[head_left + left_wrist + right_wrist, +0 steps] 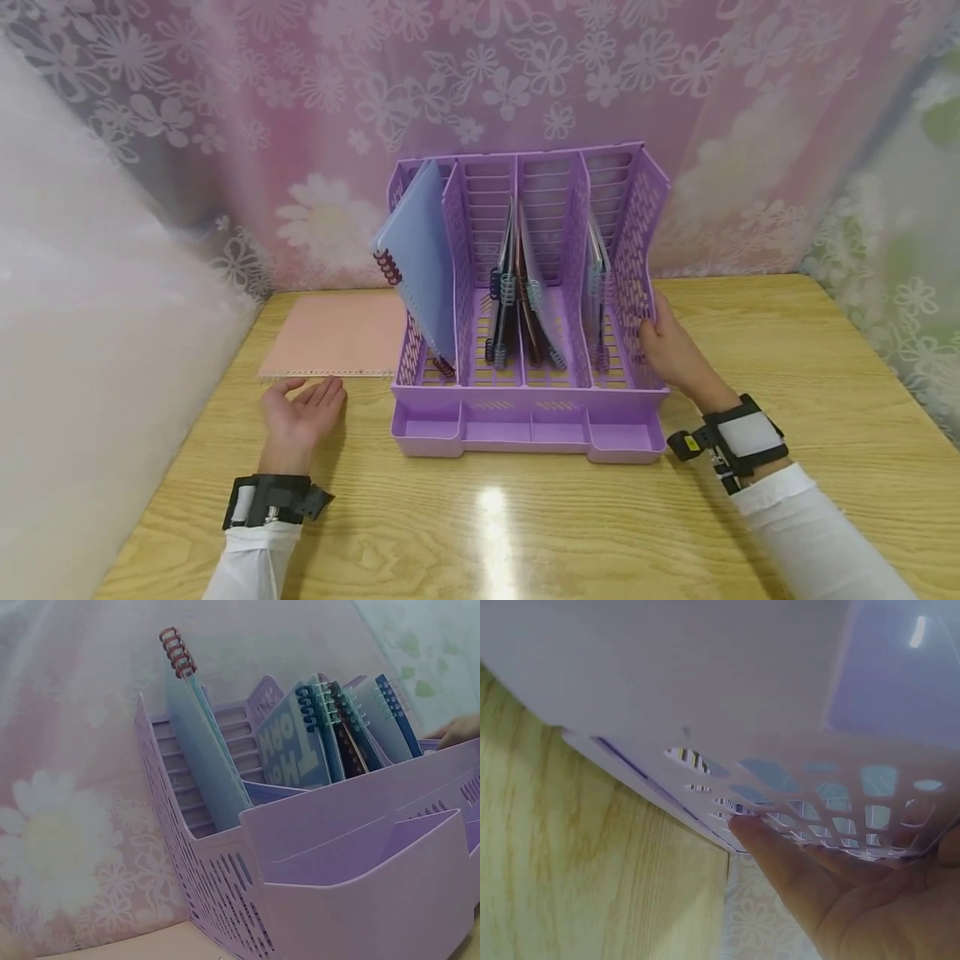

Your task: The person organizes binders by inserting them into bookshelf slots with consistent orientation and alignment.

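A purple desk file organizer stands mid-table. My right hand rests against its right side wall; in the right wrist view, straight fingers touch the perforated outer face. At the left, my left hand lies palm up with relaxed fingers and holds nothing. Its fingertips are at the near edge of a pink sheet or cover with a holed edge; whether they touch, I cannot tell. A blue notebook with dark red rings leans in the leftmost slot, its top corner jutting over the left wall.
Several ring-bound notebooks stand in the middle slots, and more notebooks in the right one. Small trays run along the organizer's front. A floral curtain hangs behind the wooden table.
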Available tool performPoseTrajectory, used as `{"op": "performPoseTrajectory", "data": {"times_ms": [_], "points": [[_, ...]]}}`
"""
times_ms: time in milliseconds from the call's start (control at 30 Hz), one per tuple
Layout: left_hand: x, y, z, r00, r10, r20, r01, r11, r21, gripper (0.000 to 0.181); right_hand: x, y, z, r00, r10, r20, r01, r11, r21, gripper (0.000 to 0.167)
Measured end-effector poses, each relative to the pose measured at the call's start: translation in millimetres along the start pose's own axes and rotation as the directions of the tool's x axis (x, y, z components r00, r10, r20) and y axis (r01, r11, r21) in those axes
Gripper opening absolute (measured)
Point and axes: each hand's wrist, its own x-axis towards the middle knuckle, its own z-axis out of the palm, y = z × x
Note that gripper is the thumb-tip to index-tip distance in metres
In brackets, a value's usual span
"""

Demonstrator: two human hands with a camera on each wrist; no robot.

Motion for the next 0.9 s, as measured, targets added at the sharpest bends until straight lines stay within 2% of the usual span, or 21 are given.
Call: {"op": "performPoseTrajectory", "data": {"times_ms": [267, 467, 667, 733, 900], "points": [[14.9, 2.4, 8.7, 1.0, 0.028, -0.013, -0.028, 1.0, -0.004, 0.067, 3.2, 1.4, 1.0, 1.0, 0.001, 0.026, -0.002, 0.999, 0.039, 0.056], [21.4, 9.3, 12.6, 1.0, -0.024, 0.003, 0.024, 1.0, -0.017, 0.068, 2.2, 2.2, 0.8, 1.0, 0.008, 0.02, -0.009, 0.999, 0.031, 0.056], [29.0, 13.6, 28.6, 0.998, -0.062, -0.024, 0.063, 0.997, 0.052, 0.069, 2.0, 3.9, 1.7, 1.0, -0.003, 0.025, 0.002, 0.999, 0.035, 0.056], [32.3, 11.8, 34.1, 0.999, -0.052, -0.009, 0.052, 0.996, 0.066, 0.068, 2.0, 4.2, 1.2, 1.0, 0.001, 0.02, -0.002, 1.0, 0.025, 0.056], [49.1, 6.9, 41.6, 0.996, 0.0, 0.088, 0.003, 1.0, -0.029, 0.07, 2.2, 4.5, -0.7, 1.0, 0.009, 0.016, -0.009, 1.0, 0.016, 0.055]]}}
